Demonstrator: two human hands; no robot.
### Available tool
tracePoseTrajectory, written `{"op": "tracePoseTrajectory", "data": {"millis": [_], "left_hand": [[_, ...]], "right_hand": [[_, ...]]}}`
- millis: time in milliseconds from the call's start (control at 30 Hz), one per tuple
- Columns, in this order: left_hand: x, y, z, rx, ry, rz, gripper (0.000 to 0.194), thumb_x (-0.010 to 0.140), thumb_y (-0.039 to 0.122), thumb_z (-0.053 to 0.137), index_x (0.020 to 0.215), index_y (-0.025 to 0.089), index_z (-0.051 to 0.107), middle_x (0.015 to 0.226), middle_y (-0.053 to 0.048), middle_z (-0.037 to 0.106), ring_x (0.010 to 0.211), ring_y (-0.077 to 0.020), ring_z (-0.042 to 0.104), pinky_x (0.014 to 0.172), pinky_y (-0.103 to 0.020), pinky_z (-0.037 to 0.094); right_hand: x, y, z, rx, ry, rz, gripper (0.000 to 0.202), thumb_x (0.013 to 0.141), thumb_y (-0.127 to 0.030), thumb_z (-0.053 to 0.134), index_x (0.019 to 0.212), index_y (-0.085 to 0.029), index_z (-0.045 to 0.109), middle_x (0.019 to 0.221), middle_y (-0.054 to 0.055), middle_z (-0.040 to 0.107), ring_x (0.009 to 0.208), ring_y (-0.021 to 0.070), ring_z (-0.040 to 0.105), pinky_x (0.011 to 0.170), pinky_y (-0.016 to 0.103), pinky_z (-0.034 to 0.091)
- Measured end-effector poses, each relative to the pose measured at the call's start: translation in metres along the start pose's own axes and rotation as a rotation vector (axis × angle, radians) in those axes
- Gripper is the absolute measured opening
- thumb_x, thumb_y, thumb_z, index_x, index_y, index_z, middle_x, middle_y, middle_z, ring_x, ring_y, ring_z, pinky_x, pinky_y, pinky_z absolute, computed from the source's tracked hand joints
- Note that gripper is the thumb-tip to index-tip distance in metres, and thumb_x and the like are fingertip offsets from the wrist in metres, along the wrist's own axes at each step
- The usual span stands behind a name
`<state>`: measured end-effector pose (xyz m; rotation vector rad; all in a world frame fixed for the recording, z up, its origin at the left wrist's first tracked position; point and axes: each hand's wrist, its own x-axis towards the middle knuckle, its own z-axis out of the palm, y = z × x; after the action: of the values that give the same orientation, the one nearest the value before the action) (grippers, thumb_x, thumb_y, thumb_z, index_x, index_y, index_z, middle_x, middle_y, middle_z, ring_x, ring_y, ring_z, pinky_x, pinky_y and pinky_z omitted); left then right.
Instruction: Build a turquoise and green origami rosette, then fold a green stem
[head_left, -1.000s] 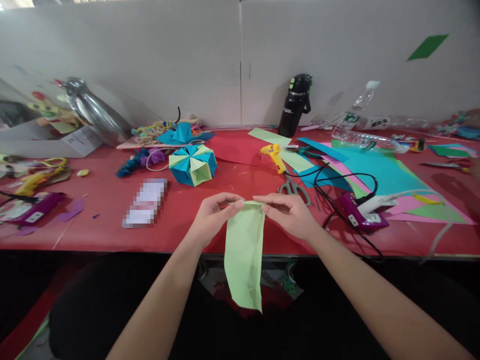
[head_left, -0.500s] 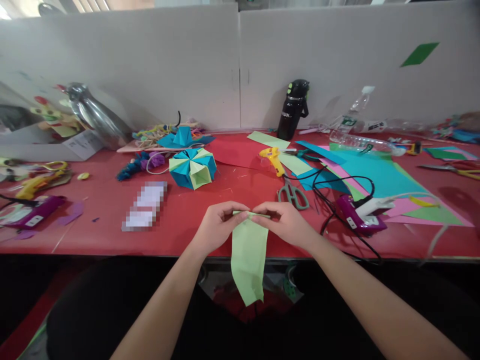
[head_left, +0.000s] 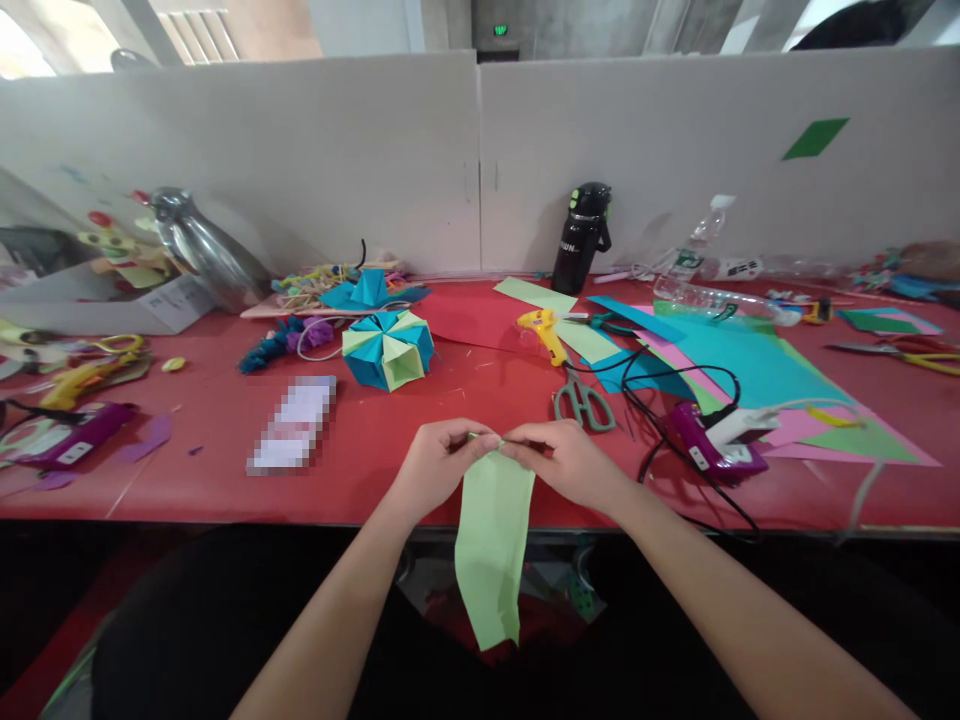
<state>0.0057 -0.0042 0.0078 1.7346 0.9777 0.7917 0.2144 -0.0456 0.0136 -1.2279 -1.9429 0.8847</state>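
Note:
A light green paper strip [head_left: 493,550] hangs down past the table's front edge, pinched along its top by both hands. My left hand [head_left: 444,462] is closed on the top left corner, thumb in front. My right hand [head_left: 561,460] is closed on the top right corner, its fingertips nearly meeting the left ones. The top edge looks narrowly folded or rolled, mostly hidden by the fingers. Beyond the hands sits a blue and light green folded-paper ball [head_left: 388,350]. Grey-handled scissors [head_left: 583,402] and a yellow glue gun [head_left: 545,335] lie beyond my right hand.
A phone [head_left: 292,425] lies on the red table [head_left: 225,495] at left. To the right, a purple power strip [head_left: 716,440] trails black cables near coloured paper sheets [head_left: 757,350]. A black bottle [head_left: 581,240], clear plastic bottles [head_left: 701,240] and a metal jug [head_left: 206,250] stand along the white partition [head_left: 337,160].
The camera view has tilted up slightly, so the scene sits lower. Both hands still pinch the paper strip's top edge; less of that edge shows beside the right fingers.

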Motion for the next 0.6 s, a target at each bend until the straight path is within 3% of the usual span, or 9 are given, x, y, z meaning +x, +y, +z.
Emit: {"op": "tracePoseTrajectory", "data": {"millis": [200,367,600], "left_hand": [[0.0008,0.0029,0.0023,-0.045,0.059,-0.012,0.034,0.085,0.048,0.071,0.080,0.015,0.076,0.066,0.000,0.063,0.062,-0.0105,0.050,0.056,-0.021,0.038],[0.0011,0.0028,0.0050,-0.133,0.116,-0.045,0.034,0.084,0.048,0.072,0.080,0.015,0.076,0.069,-0.001,0.068,0.063,-0.0111,0.055,0.056,-0.020,0.040],[0.0006,0.0044,0.0020,-0.131,0.035,-0.031,0.031,0.084,0.045,0.073,0.087,0.015,0.078,0.077,-0.004,0.073,0.069,-0.0133,0.061,0.062,-0.022,0.046]], "right_hand": [[-0.0004,-0.0006,-0.0004,0.029,-0.004,0.020,0.034,0.101,-0.043,0.051,0.084,-0.018,0.067,0.065,-0.004,0.043,0.061,0.0100,0.036,0.058,0.026,0.029],[0.0005,0.0006,-0.0003,0.069,-0.003,0.040,0.036,0.100,-0.046,0.051,0.089,-0.018,0.071,0.067,-0.003,0.046,0.062,0.0106,0.037,0.057,0.027,0.028],[0.0000,0.0001,-0.0013,0.075,0.006,0.055,0.034,0.099,-0.044,0.053,0.086,-0.018,0.071,0.066,-0.003,0.047,0.061,0.0108,0.039,0.056,0.026,0.029]]}}
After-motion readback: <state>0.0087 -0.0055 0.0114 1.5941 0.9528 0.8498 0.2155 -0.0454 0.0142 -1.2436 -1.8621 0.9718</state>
